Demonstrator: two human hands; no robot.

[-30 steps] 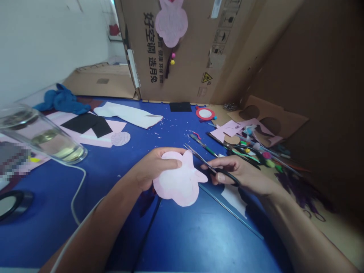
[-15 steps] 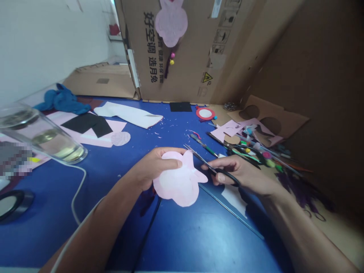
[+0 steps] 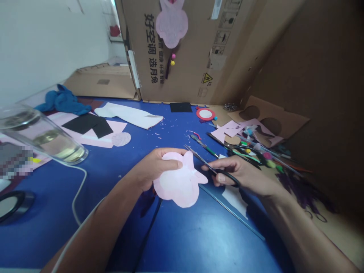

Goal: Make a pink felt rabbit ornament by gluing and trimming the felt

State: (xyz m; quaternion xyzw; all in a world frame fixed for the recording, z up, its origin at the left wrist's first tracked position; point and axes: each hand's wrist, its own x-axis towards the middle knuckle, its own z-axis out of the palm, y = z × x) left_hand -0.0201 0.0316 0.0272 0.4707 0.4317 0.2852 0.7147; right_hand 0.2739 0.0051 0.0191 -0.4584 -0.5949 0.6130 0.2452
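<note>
Pinched between the thumb and fingers of my left hand (image 3: 155,167) is a pink paper cutout (image 3: 182,189) with a scalloped edge and two ear-like points on its right. My right hand (image 3: 233,172) is closed on black-handled scissors (image 3: 212,167), fingers at the handles. The blades point up and left, close beside the cutout's upper point; I cannot tell whether they touch it. Under the cutout, a dark strip and something dark red show in part. A thin blue-grey rod (image 3: 231,212) and a white paper scrap (image 3: 236,201) lie below my right hand.
A glass of pale liquid (image 3: 62,148) and a white cable (image 3: 76,197) are on the left. A cardboard panel (image 3: 187,79) stands behind, bearing a pink cutout (image 3: 172,24). Paper scraps, brushes and small craft pieces crowd the right. A tape roll (image 3: 14,204) lies at the left edge.
Hands, cutout and scissors stay almost in place. The whole view has shifted very slightly.
</note>
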